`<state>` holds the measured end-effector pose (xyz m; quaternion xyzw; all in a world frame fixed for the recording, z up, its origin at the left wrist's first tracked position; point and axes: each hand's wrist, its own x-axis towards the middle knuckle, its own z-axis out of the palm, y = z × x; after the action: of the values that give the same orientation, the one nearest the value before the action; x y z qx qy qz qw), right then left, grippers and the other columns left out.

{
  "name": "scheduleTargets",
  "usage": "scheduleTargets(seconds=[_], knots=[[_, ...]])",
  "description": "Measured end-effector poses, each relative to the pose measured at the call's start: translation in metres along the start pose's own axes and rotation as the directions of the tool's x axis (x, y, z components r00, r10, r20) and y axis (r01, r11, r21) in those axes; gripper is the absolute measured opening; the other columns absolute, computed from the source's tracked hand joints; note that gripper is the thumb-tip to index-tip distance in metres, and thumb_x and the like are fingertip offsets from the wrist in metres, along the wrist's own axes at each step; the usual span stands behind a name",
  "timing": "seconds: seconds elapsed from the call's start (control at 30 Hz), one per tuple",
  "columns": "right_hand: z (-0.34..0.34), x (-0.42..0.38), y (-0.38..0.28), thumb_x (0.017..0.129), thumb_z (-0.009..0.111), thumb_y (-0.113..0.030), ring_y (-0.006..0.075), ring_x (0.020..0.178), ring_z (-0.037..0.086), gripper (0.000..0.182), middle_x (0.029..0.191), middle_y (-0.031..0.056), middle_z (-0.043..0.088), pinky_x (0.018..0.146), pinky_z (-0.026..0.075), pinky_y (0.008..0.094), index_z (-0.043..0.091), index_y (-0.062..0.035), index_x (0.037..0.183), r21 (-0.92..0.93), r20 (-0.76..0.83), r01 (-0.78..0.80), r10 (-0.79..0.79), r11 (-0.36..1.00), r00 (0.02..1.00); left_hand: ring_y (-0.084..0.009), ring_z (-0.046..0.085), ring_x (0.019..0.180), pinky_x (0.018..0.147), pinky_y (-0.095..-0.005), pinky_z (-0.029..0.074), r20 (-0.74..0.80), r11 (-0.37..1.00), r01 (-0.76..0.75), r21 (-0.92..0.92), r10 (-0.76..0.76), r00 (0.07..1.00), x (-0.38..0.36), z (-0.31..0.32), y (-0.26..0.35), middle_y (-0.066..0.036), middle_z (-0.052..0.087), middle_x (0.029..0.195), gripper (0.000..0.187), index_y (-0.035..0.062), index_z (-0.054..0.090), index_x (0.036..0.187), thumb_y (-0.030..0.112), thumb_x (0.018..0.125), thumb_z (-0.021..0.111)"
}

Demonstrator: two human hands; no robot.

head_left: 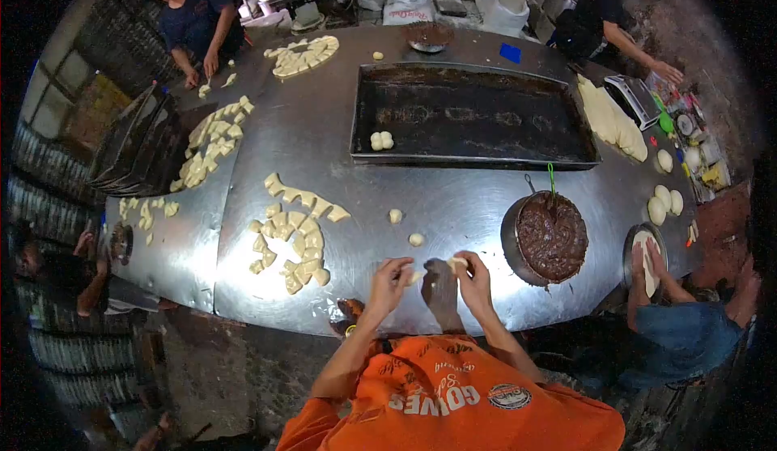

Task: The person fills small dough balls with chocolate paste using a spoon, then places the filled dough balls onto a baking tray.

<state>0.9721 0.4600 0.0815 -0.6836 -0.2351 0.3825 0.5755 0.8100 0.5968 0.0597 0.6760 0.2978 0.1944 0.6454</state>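
Over the front edge of the steel table, my left hand is closed, with a small pale dough piece at its fingertips. My right hand pinches another dough piece. Two dough balls, one nearer and one farther, rest on the metal just beyond my hands. Left of them lie curved rows of cut dough pieces. To the right stands a round pan of dark brown filling, a green-handled utensil stuck in it.
A large dark baking tray holds a cluster of dough balls at its left. Co-workers stand around the steel table; one at right presses flattened dough. A scale and dough slab lie at far right.
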Motion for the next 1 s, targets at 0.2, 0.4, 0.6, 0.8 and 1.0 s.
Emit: scheduleTargets(seconds=[0.2,0.4,0.6,0.8,1.0], knots=[[-0.003,-0.032,0.032,0.086,0.059,-0.003,0.0356,0.092,0.051,0.011,0.093,0.0168,0.056,0.072,0.047,0.0452,0.058,0.0027,0.095,-0.687,0.332,0.589,-0.537,0.426,0.775,-0.0327,0.053,0.091,0.081,-0.0445,0.045,0.07,0.476,-0.296,0.828,0.436,0.897,0.006,-0.03,-0.043,-0.014,0.054,0.096,0.018,0.0024,0.06,0.11,0.011,0.094,0.058],[0.048,-0.007,0.051,0.085,0.06,-0.005,0.0356,0.087,0.049,0.01,0.089,0.0189,0.053,0.079,0.041,0.0458,0.057,0.0035,0.088,-0.775,0.288,0.558,-0.621,0.296,0.729,-0.0338,0.048,0.1,0.082,-0.0492,0.041,-0.206,0.421,0.051,0.906,0.331,0.921,0.018,0.041,-0.063,-0.015,0.052,0.107,0.019,0.0077,0.056,0.104,0.024,0.095,0.053],[-0.006,-0.01,0.053,0.087,0.053,-0.004,0.0304,0.084,0.049,0.007,0.089,0.0154,0.053,0.077,0.042,0.0453,0.058,-0.0015,0.09,-0.794,0.521,0.608,-0.524,-0.006,0.674,-0.0343,0.05,0.104,0.087,-0.0507,0.042,0.048,0.174,-0.103,0.979,0.296,0.954,0.023,-0.017,-0.058,-0.013,0.053,0.11,0.028,0.0067,0.057,0.111,0.03,0.095,0.052],[0.038,-0.026,0.083,0.081,0.059,-0.001,0.0367,0.095,0.049,0.023,0.1,0.0193,0.054,0.087,0.041,0.0478,0.058,0.0052,0.103,-0.69,0.334,0.594,-0.547,0.413,0.768,-0.034,0.05,0.104,0.085,-0.0496,0.042,-0.023,0.309,-0.078,0.948,0.311,0.95,-0.003,0.033,-0.072,-0.015,0.054,0.108,0.026,0.0062,0.057,0.108,0.028,0.095,0.053],[0.022,0.001,0.041,0.089,0.056,-0.002,0.0357,0.086,0.05,0.007,0.09,0.0187,0.052,0.081,0.041,0.0474,0.058,0.0033,0.093,-0.807,0.167,0.452,-0.586,0.381,0.793,-0.0386,0.049,0.108,0.088,-0.0507,0.042,-0.118,0.34,0.052,0.939,0.178,0.977,0.028,-0.003,-0.066,-0.017,0.054,0.111,0.03,0.0056,0.057,0.107,0.032,0.094,0.056]])
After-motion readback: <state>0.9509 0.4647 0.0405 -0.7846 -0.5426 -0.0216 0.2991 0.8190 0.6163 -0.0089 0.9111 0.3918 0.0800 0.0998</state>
